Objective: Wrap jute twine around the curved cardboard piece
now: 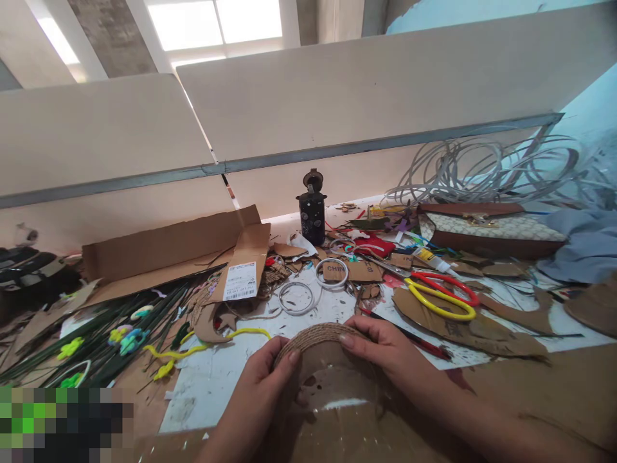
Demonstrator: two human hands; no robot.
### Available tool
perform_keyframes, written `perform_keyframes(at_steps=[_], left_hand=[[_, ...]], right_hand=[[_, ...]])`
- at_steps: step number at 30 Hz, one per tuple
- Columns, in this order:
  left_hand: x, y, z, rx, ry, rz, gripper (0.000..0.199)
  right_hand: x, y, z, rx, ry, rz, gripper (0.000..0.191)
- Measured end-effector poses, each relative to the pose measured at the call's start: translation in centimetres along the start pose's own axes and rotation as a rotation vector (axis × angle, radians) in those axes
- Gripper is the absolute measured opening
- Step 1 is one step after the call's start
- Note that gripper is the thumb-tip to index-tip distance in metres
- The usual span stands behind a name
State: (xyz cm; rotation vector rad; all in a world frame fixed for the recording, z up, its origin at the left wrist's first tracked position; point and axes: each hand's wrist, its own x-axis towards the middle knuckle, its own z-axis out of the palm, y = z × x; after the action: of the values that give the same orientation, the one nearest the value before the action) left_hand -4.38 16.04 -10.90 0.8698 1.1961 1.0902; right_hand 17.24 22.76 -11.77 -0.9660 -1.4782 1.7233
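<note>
Evidently, the twine-covered curved rim (321, 334) of a glossy piece (337, 382) is pinched between thumb and fingers by both hands, the left hand (263, 379) at its side and the right hand (380, 350) near its top, at the near side of the desk (193, 395). It is judged light, with a slick, flexible body; hold is best taken on the rougher twine, gently, lest its rows be shifted.
</note>
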Motion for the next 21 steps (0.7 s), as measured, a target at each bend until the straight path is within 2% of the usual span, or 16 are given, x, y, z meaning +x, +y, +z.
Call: perform_keyframes(at_steps=[5, 8, 15, 21], left_hand=[[-0.2, -0.4, 0.5, -0.065, -0.001, -0.053, 0.032], [-0.5, -0.4, 0.7, -0.091, -0.021, -0.089, 0.034], [-1.1, 0.1, 0.9, 0.138, -0.071, -0.005, 0.038], [-1.3, 0.0, 1.3, 0.265, -0.135, -0.008, 0.039]], right_hand=[[-0.2, -0.2, -0.1, -0.020, 0.000, 0.031, 0.036], [-0.4, -1.2, -0.2, -0.181, -0.014, -0.049, 0.031], [-1.4, -3.0, 0.6, -0.613, -0.030, -0.261, 0.021], [-2.2, -3.0, 1.1, -0.736, -0.046, -0.332, 0.013]])
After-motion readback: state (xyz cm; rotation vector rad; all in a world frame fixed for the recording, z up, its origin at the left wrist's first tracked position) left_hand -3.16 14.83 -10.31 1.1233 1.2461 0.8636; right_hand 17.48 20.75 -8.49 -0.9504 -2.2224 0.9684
